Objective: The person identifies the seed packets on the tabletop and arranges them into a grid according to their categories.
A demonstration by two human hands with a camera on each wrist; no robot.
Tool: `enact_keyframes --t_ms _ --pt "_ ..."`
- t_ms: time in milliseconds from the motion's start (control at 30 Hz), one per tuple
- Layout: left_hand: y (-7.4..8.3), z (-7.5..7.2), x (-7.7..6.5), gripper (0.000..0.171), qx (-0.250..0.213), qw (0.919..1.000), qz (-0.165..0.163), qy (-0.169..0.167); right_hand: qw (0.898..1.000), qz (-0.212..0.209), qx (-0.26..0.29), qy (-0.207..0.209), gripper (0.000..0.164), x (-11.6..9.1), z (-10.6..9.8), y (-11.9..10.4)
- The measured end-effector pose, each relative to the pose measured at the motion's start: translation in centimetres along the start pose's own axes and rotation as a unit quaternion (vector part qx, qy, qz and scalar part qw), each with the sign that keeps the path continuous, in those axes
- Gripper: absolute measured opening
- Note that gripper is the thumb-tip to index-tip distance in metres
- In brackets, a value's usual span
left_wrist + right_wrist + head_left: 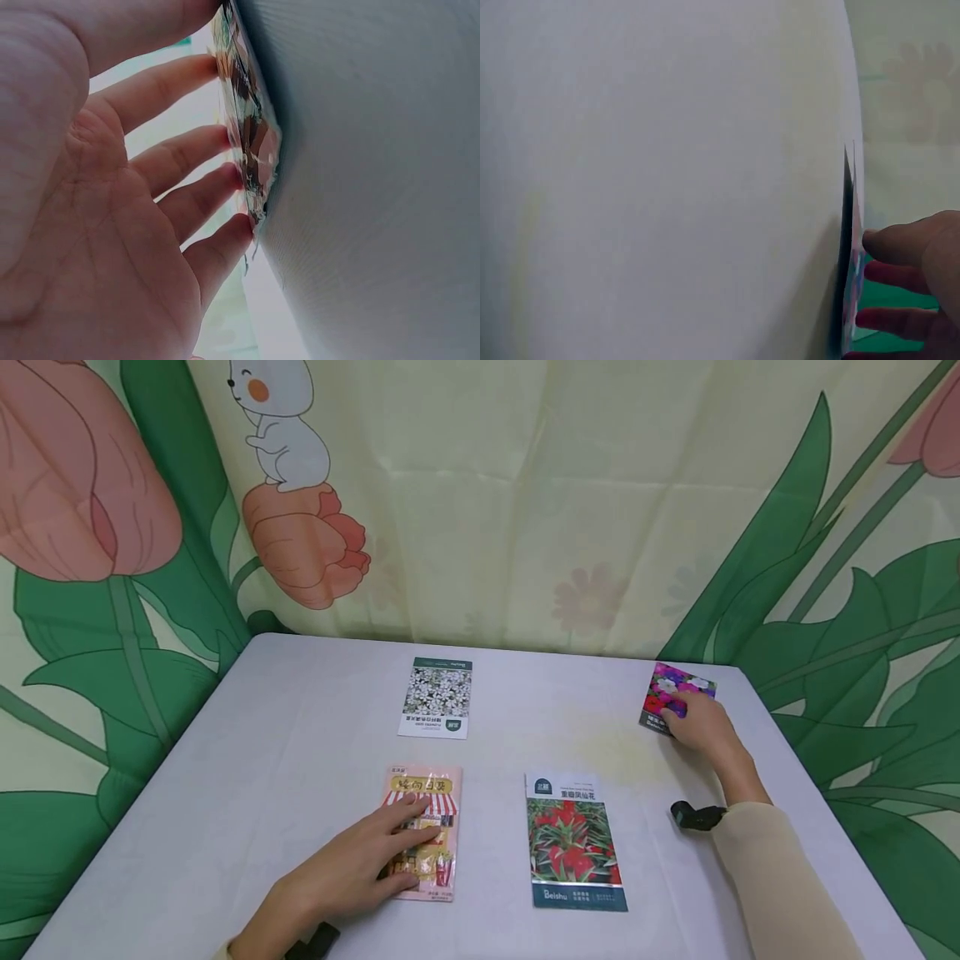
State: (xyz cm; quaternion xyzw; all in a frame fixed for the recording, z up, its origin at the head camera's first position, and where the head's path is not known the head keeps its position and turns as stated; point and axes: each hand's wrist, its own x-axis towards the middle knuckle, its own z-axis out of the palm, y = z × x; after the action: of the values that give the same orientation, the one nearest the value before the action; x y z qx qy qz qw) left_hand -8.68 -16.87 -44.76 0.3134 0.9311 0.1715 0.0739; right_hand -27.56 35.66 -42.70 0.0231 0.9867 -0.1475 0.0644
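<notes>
My left hand (360, 864) rests with spread fingers on a pink packet (442, 860) at the near left of the table. In the left wrist view the fingertips touch the crinkled face of that packet (251, 127). Far to the right, my right hand (705, 722) touches a seed packet (678, 683) printed with purple, red and white flowers. In the right wrist view, the thumb and fingertips of the right hand (930, 277) lie against the face of this packet (853, 285), seen nearly edge-on. Part of each packet is hidden beneath the hand.
A seed packet with white flowers (437, 693) lies at the back, left of centre. Another with red flowers (573, 843) lies near the front, right of centre. The white table (300, 735) ends at a printed curtain (480, 527) behind and at both sides.
</notes>
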Motion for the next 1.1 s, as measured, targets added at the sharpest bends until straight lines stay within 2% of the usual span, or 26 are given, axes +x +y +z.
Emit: enact_keyframes --t_ms 100,267,367,500,700,1100 --pt "0.1 0.0 0.0 0.059 -0.001 1.0000 0.001 0.000 1.000 0.017 -0.001 -0.006 0.062 -0.3 0.0 1.3" --pt "0.0 0.0 0.0 0.059 0.002 1.0000 0.003 0.001 1.000 0.011 -0.005 0.007 0.062 -0.4 0.4 2.3" --pt "0.0 -0.1 0.0 0.059 0.001 1.0000 0.001 0.000 1.000 -0.010 -0.004 0.016 0.062 -0.3 0.6 2.3" --pt "0.1 -0.2 0.1 0.059 -0.001 1.0000 0.001 -0.003 0.999 -0.035 -0.007 0.004 0.063 -0.1 0.7 2.2" --pt "0.1 -0.2 0.1 0.059 -0.002 1.0000 0.000 -0.002 0.999 -0.044 -0.012 -0.017 0.065 0.0 0.8 2.1" --pt "0.1 -0.2 0.1 0.059 -0.005 1.0000 0.000 -0.002 0.998 -0.061 -0.019 -0.014 0.066 -0.5 0.7 2.2"
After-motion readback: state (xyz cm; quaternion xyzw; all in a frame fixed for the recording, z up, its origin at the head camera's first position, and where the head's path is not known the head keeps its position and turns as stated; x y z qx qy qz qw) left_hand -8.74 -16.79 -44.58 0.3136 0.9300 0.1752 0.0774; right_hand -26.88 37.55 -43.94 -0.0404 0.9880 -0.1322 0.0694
